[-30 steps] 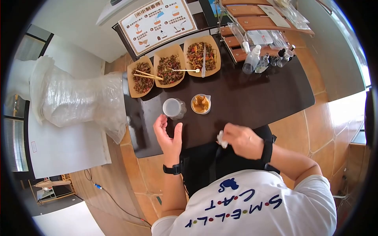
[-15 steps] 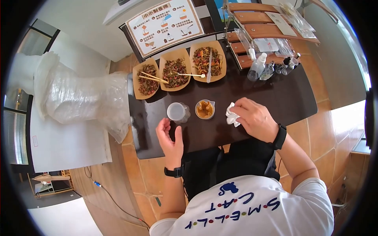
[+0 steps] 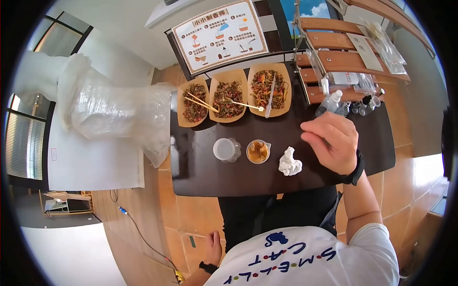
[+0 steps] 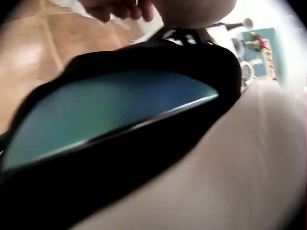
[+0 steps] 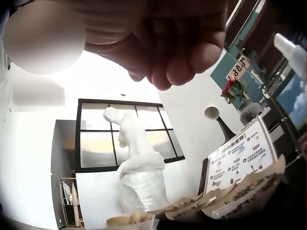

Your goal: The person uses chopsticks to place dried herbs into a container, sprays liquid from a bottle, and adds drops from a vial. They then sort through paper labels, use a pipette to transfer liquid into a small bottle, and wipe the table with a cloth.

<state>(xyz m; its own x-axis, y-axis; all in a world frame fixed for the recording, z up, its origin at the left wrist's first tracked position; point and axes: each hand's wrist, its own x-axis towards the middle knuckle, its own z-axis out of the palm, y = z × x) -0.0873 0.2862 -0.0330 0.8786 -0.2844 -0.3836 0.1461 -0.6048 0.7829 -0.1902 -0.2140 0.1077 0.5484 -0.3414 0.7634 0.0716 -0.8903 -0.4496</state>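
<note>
My right hand (image 3: 334, 143) hangs over the right part of the dark table, its fingers loosely bent and holding nothing. Just left of it lies a crumpled white tissue (image 3: 290, 162), apart from the fingers. In the right wrist view the empty fingers (image 5: 180, 67) curl at the top. My left hand (image 3: 214, 248) is down below the table's front edge, beside the lap, with nothing in it; its fingertips (image 4: 129, 10) show in the left wrist view. A small spouted beaker (image 3: 265, 160) with wet brown paper inside stands mid-table, beside a clear jar (image 3: 224, 149) with a pale round top.
Three paper trays (image 3: 187, 121) of dried plant bits line the back, with wooden sticks and a clear plastic dropper (image 3: 272, 95) across them. Clear bottles (image 3: 329, 102) stand by a slatted wooden rack (image 3: 343, 59). A printed sign (image 3: 219, 35) leans behind; a plastic-wrapped statue (image 3: 109, 107) stands left.
My right hand set the tissue down on the table, let go and moved right and away from it. My left hand left the jar and dropped below the table edge. The head view shifted.
</note>
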